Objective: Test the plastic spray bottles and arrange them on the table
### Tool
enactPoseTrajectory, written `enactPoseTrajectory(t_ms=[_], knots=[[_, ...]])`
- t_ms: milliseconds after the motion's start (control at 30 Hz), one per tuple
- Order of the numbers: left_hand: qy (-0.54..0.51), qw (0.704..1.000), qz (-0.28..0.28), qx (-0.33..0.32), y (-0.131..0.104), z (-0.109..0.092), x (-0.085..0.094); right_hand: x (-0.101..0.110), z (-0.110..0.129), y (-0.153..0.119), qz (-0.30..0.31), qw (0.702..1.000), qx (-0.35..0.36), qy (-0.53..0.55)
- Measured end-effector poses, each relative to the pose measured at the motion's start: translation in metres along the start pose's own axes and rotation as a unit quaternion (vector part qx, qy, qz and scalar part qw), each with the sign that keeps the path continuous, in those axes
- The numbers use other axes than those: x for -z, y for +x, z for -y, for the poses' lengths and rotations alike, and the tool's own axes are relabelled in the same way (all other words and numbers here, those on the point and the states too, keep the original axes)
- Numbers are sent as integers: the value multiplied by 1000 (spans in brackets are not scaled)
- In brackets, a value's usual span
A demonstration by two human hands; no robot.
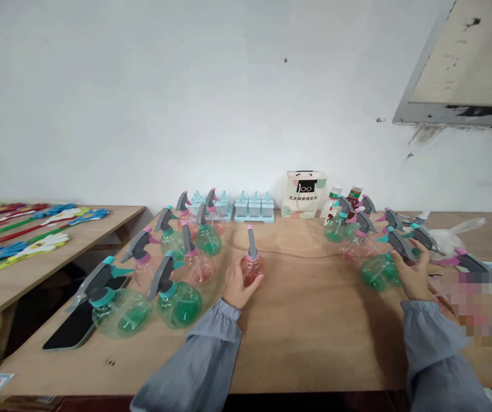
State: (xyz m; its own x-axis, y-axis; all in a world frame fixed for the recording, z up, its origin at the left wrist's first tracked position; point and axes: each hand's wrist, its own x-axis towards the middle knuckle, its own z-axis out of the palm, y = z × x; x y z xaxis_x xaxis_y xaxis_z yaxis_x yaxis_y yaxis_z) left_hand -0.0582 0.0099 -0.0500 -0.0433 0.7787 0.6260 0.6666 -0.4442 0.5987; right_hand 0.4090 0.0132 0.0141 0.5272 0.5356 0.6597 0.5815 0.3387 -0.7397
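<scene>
My left hand is closed around the body of a pink spray bottle, which stands upright at mid-table. At the right, the fingers of my right hand grip the grey spray head of a green spray bottle. Beside that hand, another grey spray head with a teal nozzle partly hides behind the fingers. Left of my left hand are several more bottles, among them a green spray bottle and a pink spray bottle.
A phone lies at the table's left, under a tilted green spray bottle. Against the wall stand light-blue ice-pop moulds, a paper bag and two labelled bottles. Colourful hand-shaped items cover the left table. A plastic bag lies right.
</scene>
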Motion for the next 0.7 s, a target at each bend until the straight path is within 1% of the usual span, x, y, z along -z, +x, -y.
enactPoseTrajectory(t_ms=[67,100,133,200,233,267,300,333,367,400,433,467,500,533,600,700], knots=[[-5,1000,0,1,0,-1,0,5,3,-4,-1,999,11,45],[-10,1000,1,1,-1,-1,0,7,6,-8,-13,997,34,61],[-19,1000,5,0,-2,-2,-1,8,10,-12,-43,995,70,61],[-42,999,19,-2,-5,-4,-4,4,24,-27,-140,979,142,41],[-54,998,27,-2,-7,-6,-6,-2,34,-37,-183,968,165,35],[-63,997,36,-4,-10,-8,-8,-10,46,-50,-208,961,179,35],[-67,997,44,-6,-13,-11,-11,-21,59,-64,-184,963,193,49],[-67,996,49,-9,-16,-15,-13,-34,74,-80,-93,974,194,64],[-65,996,54,-15,-19,-19,-15,-48,89,-97,24,977,197,72],[-62,996,60,-22,-22,-23,-16,-63,103,-113,127,971,188,73],[-61,996,65,-29,-25,-27,-17,-78,117,-128,223,955,180,80],[-64,995,71,-36,-27,-30,-17,-93,130,-141,286,937,176,97],[-70,994,76,-44,-29,-34,-17,-107,141,-152,339,922,155,106],[-77,992,81,-53,-30,-37,-17,-119,150,-160,372,911,131,118],[-83,990,88,-68,-32,-41,-15,-139,164,-169,407,899,78,143],[-65,990,85,-88,-33,-46,-14,-157,176,-169,400,900,4,176]])
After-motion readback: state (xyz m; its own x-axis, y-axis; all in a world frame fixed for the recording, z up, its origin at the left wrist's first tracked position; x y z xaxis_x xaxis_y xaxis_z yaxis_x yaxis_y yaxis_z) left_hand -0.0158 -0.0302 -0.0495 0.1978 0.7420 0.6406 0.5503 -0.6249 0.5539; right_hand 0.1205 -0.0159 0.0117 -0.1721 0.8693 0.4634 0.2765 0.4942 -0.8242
